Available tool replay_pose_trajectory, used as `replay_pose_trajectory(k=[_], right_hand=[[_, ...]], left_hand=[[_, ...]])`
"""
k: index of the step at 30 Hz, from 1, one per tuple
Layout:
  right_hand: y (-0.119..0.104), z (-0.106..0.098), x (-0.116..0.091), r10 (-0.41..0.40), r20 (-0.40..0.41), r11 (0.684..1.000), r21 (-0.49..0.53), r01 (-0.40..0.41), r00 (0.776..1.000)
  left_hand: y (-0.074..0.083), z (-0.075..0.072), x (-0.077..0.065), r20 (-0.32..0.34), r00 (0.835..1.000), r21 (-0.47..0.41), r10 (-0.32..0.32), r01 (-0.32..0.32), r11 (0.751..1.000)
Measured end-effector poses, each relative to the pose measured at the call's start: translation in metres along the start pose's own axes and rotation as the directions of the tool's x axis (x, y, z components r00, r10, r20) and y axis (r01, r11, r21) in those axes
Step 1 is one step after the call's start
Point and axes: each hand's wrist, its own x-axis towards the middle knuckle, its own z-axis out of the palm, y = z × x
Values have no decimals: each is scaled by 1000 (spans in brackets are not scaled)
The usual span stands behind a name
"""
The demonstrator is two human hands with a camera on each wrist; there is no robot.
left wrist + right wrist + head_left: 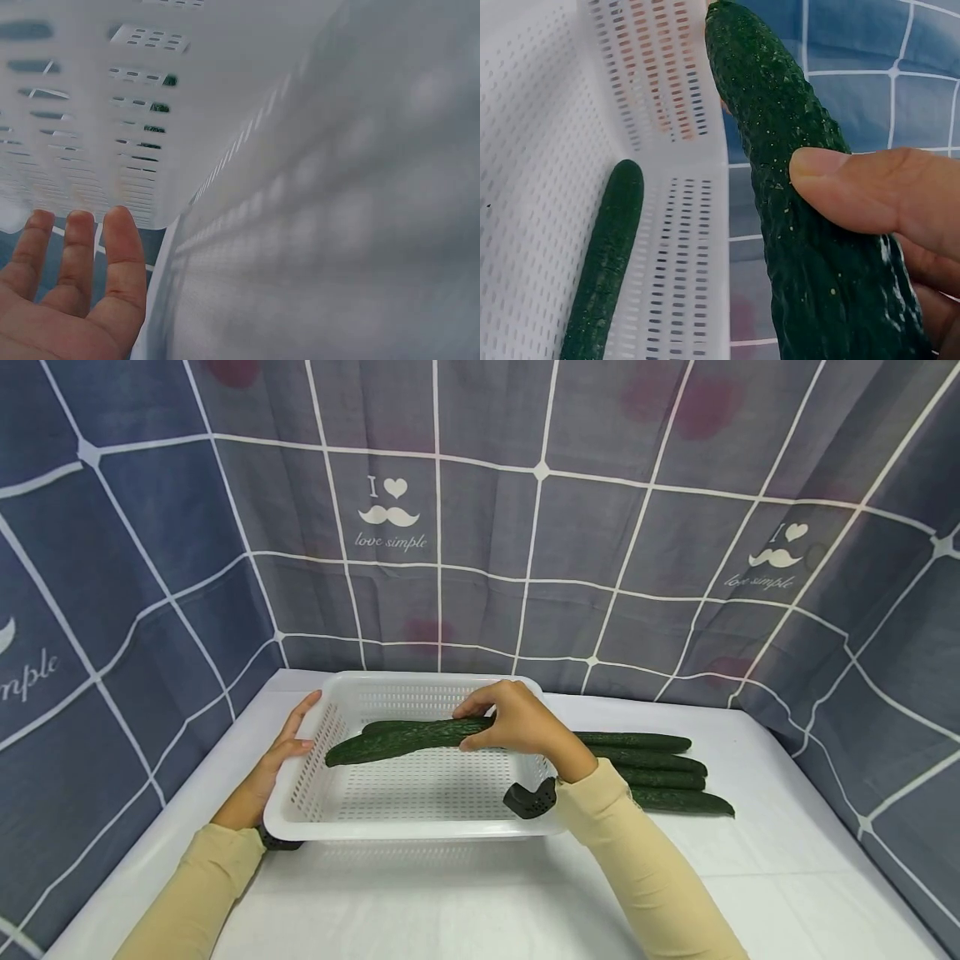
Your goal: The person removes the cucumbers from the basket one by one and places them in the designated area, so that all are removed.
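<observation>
My right hand (517, 718) grips a long dark green cucumber (405, 741) from above and holds it over the white perforated basket (412, 829). In the right wrist view the thumb presses the side of this bumpy cucumber (780, 180), with fingers partly hidden behind it. Another cucumber (604, 262) lies inside the basket along its far wall. At the basket's left end is my left hand (273, 764), its fingertips at the rim. The left wrist view shows straight, spread fingers (120, 247) beside the basket's slotted outer wall (142, 97).
Several cucumbers (660, 777) lie side by side on the white-covered table (780, 827), right of the basket and partly behind the right arm. Grey-blue checked curtains (480, 543) enclose the table at the back and sides. A black wrist device (531, 799) overlaps the basket's front right.
</observation>
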Motion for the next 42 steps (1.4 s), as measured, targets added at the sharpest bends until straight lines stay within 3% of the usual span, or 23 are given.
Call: replay_pose_trajectory(k=[10, 18, 26, 37, 42], right_hand=[[3, -11, -25, 17, -76, 997, 72, -12, 997], [11, -18, -46, 49, -120, 997, 61, -42, 992], [17, -25, -67, 7, -192, 1000, 28, -2, 981], [33, -35, -97, 76, -241, 995, 81, -58, 967], [41, -39, -108, 55, -238, 995, 97, -33, 970]], left_hand=[[-2, 0, -1, 0, 1000, -2, -5, 5, 1000], [-2, 1, -2, -5, 999, -14, 37, -37, 999], [-2, 0, -2, 2, 999, -27, 44, -44, 999], [-4, 0, -1, 16, 999, -33, 34, -34, 999], [-4, -2, -2, 21, 999, -41, 45, -44, 998]])
